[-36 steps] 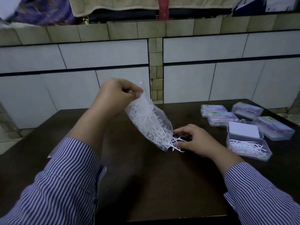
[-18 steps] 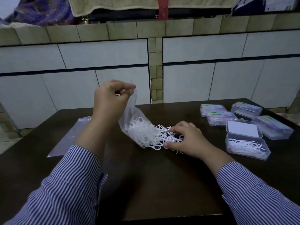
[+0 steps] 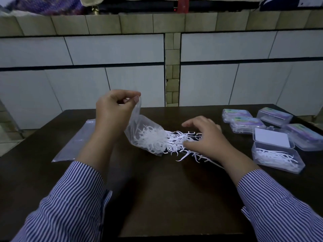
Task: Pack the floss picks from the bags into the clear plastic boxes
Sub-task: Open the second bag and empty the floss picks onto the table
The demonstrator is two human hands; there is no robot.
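Nearest the camera, two striped sleeves reach out over the dark bench (image 3: 157, 198), and everything below is placed from the clear bag (image 3: 139, 131) lying at its middle. At the bag's closed, far-left corner, the left hand (image 3: 113, 112) pinches the film between thumb and fingertips and holds that corner lifted, so the open mouth slopes down toward the right. From that mouth the white floss picks (image 3: 176, 142) spill onto the bench in a loose streak running left to right, roughly along the bag's own long axis, with a few strays nearer the camera. Just right of the mouth, the right hand (image 3: 206, 137) is spread, fingers relaxed and arched, resting on the far end of the streak and gripping nothing that I can see.

Right of the bag again, well beyond that hand, stands the open box (image 3: 277, 158), already partly loaded with picks, its lid (image 3: 272, 138) tipped back behind it. The right hand is plainly the nearer one to it, so gathering a bundle and carrying it rightward looks like its job. Left of the bag lies a flat empty bag (image 3: 75, 142). Farther back on the right sit four closed boxes (image 3: 244, 124), and behind the bench rises a tiled wall (image 3: 122, 49).
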